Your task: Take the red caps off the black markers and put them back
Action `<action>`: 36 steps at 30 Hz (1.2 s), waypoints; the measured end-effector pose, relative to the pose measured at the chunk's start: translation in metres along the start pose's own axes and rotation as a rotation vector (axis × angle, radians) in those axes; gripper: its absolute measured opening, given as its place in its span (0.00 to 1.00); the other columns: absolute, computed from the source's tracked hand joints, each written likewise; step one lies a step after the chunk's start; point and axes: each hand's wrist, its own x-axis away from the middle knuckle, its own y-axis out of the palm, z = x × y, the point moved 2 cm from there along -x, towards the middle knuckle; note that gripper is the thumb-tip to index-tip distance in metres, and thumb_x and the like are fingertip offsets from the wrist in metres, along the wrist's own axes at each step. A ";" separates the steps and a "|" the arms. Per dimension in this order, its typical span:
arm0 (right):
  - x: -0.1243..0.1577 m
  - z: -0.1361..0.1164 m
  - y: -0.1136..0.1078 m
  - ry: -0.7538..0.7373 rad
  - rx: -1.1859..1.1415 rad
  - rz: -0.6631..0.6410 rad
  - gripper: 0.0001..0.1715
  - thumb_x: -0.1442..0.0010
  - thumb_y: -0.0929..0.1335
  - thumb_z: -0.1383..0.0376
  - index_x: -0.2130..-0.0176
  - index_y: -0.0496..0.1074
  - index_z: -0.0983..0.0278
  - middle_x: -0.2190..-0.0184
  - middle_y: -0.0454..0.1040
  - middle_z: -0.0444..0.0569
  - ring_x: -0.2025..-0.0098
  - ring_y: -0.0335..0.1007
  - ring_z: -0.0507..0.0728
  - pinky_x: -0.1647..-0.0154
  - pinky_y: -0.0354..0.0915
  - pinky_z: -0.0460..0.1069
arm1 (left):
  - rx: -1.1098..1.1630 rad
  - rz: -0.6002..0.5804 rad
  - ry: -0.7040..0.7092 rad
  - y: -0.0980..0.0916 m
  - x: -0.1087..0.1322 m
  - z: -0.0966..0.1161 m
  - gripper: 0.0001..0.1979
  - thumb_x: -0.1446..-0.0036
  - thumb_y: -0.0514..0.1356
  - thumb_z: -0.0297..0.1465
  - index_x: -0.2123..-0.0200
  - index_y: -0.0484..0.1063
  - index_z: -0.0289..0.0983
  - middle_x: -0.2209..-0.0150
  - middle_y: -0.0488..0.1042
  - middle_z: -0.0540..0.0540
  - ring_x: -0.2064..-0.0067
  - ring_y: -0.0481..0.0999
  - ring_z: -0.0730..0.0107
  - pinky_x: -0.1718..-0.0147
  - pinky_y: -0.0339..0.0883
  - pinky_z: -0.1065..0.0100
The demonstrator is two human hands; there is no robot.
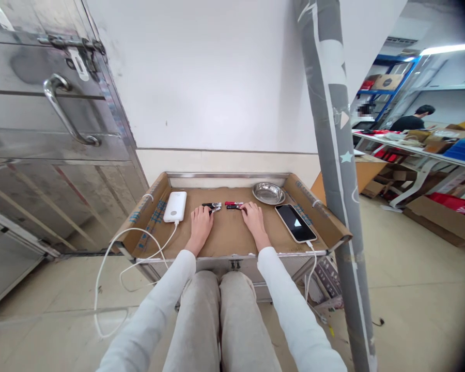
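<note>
My left hand (202, 223) rests on the brown cardboard surface, its fingertips closed at a slim dark piece with a silvery end (216, 210). Just behind that lies a similar black piece with a silvery end (208, 204). Across a small gap, my right hand (252, 216) has its fingers pinched at the end of a slim black piece (232, 207). A red piece with a silvery end (232, 203) lies directly behind it. These slim pieces are too small to tell their exact kind.
A white power bank (175, 206) with a white cable is at left. A round metal dish (269, 193) and a plugged-in phone (295, 223) are at right. Raised cardboard sides flank the cart top (228, 243). A grey wrapped pole (335, 129) leans at right; people sit beyond.
</note>
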 end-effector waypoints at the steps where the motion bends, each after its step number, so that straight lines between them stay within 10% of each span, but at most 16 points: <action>1: 0.000 0.000 -0.001 0.007 0.021 0.001 0.10 0.37 0.61 0.69 0.61 0.70 0.62 0.61 0.72 0.54 0.57 0.64 0.61 0.56 0.56 0.53 | 0.017 -0.008 0.015 -0.001 0.002 -0.002 0.07 0.39 0.53 0.30 0.60 0.68 0.37 0.60 0.71 0.39 0.56 0.69 0.54 0.54 0.60 0.56; 10: 0.008 -0.016 -0.008 -0.085 -0.082 0.037 0.13 0.39 0.61 0.70 0.55 0.68 0.62 0.56 0.73 0.53 0.53 0.65 0.60 0.52 0.57 0.54 | 0.523 -0.175 0.157 -0.001 0.004 0.000 0.09 0.38 0.54 0.35 0.60 0.70 0.38 0.61 0.72 0.44 0.58 0.72 0.64 0.54 0.67 0.59; 19: 0.013 -0.019 -0.013 -0.154 -0.331 0.008 0.17 0.40 0.62 0.69 0.51 0.68 0.61 0.52 0.72 0.52 0.49 0.64 0.59 0.46 0.60 0.55 | 0.902 -0.098 0.049 0.003 -0.020 0.038 0.10 0.43 0.60 0.33 0.58 0.70 0.37 0.58 0.74 0.44 0.57 0.74 0.67 0.54 0.69 0.62; 36: 0.009 0.000 0.011 -0.085 -0.579 0.013 0.15 0.43 0.65 0.72 0.57 0.74 0.61 0.60 0.75 0.50 0.61 0.71 0.55 0.54 0.66 0.52 | 0.961 -0.088 -0.142 -0.003 -0.041 0.025 0.10 0.47 0.62 0.33 0.61 0.71 0.38 0.63 0.76 0.47 0.61 0.75 0.68 0.58 0.68 0.65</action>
